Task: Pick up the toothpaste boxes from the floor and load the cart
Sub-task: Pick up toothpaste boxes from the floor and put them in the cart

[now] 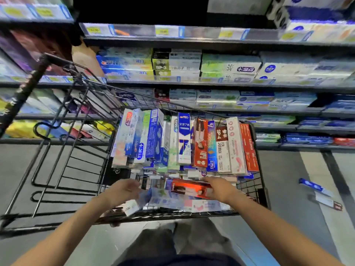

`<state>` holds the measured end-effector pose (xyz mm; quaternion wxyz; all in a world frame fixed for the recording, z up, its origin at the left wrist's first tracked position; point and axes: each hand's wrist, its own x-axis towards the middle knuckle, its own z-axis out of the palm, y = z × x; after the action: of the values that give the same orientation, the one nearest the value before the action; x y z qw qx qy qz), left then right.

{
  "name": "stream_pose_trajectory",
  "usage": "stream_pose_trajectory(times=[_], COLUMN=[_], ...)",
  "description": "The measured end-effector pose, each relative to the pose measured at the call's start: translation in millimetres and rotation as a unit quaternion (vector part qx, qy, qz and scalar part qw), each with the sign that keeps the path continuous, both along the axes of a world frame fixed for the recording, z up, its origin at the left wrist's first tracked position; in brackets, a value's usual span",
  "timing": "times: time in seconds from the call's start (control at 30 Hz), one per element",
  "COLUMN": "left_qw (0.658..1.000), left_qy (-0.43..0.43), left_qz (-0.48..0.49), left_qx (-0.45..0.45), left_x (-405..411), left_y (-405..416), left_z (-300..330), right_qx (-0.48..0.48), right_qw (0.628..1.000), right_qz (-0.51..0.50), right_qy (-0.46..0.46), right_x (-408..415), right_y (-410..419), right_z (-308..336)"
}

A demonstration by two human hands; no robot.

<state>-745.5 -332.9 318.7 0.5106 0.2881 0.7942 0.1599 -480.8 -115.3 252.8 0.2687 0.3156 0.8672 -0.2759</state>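
Nearest the person, both hands reach into the cart (255, 185): the left hand (123, 191) grips a pale toothpaste box (153, 198), and the right hand (221, 189) lies on an orange box (188, 188) (grip unclear). Light, stiff cartons, probably best pinched mid-length. Farther right, two boxes (318, 194) lie on the floor (288, 179).

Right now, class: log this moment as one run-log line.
left hand: on pale box | right hand: on red box | cart: nearly full | floor: blue box left
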Motion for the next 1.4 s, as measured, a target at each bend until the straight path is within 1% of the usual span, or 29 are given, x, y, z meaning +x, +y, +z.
stream_pose_trajectory(times=[0.1,0.17,0.23,0.3,0.4,0.47,0.57,0.67,0.73,0.83,1.0,1.1,1.17,1.27,1.4], left_qw=[0.996,0.987,0.971,0.941,0.890,0.838,0.763,0.688,0.646,0.600,0.560,0.548,0.547,0.561,0.574], left_qy=[0.020,0.064,0.116,0.164,0.179,0.214,0.261,0.302,0.313,0.307,0.287,0.290,0.286,0.267,0.253], left_qz=[-0.087,-0.137,-0.197,-0.279,-0.389,-0.462,-0.547,-0.608,-0.640,-0.681,-0.730,-0.745,-0.750,-0.754,-0.761], left_qx=[0.022,0.047,0.073,0.100,0.159,0.197,0.226,0.255,0.273,0.284,0.268,0.247,0.237,0.212,0.164], left_x=[0.8,7.0,21.1,41.0,84.4,128.1,215.2,314.0,381.8,479.2,602.7,650.6,673.8,700.9,730.3], left_y=[42.2,81.2,122.8,164.6,227.5,264.5,303.6,331.9,343.0,354.6,368.0,381.9,400.4,434.7,493.4], left_z=[10.9,25.1,46.2,66.2,83.5,89.4,98.9,98.9,97.0,92.5,79.0,74.8,68.0,55.3,30.4], right_qx=[-0.004,0.022,0.063,0.123,0.196,0.223,0.253,0.258,0.250,0.231,0.188,0.163,0.150,0.128,0.092], right_qw=[0.997,0.993,0.987,0.974,0.947,0.929,0.896,0.867,0.856,0.837,0.807,0.803,0.802,0.803,0.815], right_qz=[-0.056,-0.085,-0.123,-0.168,-0.239,-0.286,-0.358,-0.424,-0.452,-0.492,-0.554,-0.566,-0.570,-0.573,-0.563], right_qy=[0.056,0.075,0.083,0.088,0.090,0.070,0.066,0.043,-0.005,-0.056,-0.079,-0.094,-0.096,-0.099,-0.101], right_x=[11.5,25.0,44.8,73.8,133.5,180.4,259.0,342.8,400.0,480.4,577.9,611.4,628.4,652.0,687.2], right_y=[1.6,7.4,17.8,30.0,41.3,42.1,35.8,18.5,2.6,-24.9,-60.7,-57.6,-43.8,-9.2,59.0], right_z=[37.3,64.6,89.9,112.5,139.0,151.4,158.2,154.7,147.8,133.3,113.8,106.9,101.7,93.7,73.9])
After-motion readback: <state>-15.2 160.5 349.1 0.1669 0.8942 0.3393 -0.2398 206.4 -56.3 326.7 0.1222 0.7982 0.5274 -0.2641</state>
